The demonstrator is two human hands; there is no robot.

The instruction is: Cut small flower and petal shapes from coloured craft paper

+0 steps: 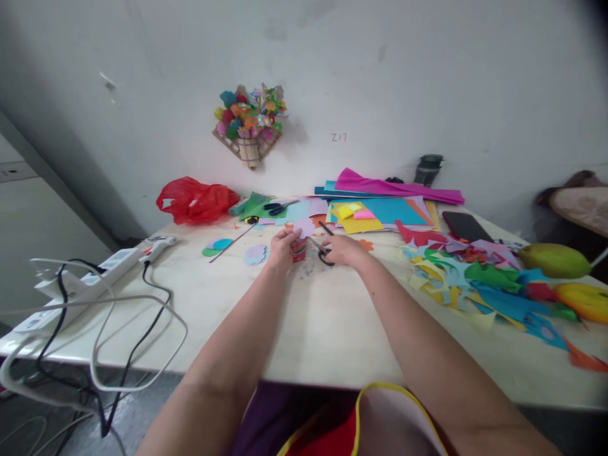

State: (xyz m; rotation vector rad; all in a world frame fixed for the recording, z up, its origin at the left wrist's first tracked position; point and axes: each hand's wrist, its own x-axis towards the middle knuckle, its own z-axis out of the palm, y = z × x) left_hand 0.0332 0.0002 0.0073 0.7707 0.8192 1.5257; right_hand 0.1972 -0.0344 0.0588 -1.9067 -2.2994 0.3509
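Note:
My left hand [285, 249] pinches a small lilac paper piece [304, 227] with a scalloped edge, held just above the table. In my right hand [346, 249] is a pair of scissors [325, 253] with dark handles; its blades point left, close to the paper. Under my left fingers a small red round object [299, 256] shows in part; its kind is hidden. Left of that hand lie pale scalloped paper cutouts [255, 254]. An orange cutout [365, 244] rests right of my right hand.
Paper scraps [446, 272] cover the table's right side, near a phone [467, 226] and a green mango-like fruit [555, 260]. Coloured sheets [389, 212] lie at the back. A red plastic bag [197, 201], second scissors [275, 207] and a power strip [102, 278] with cables are leftward.

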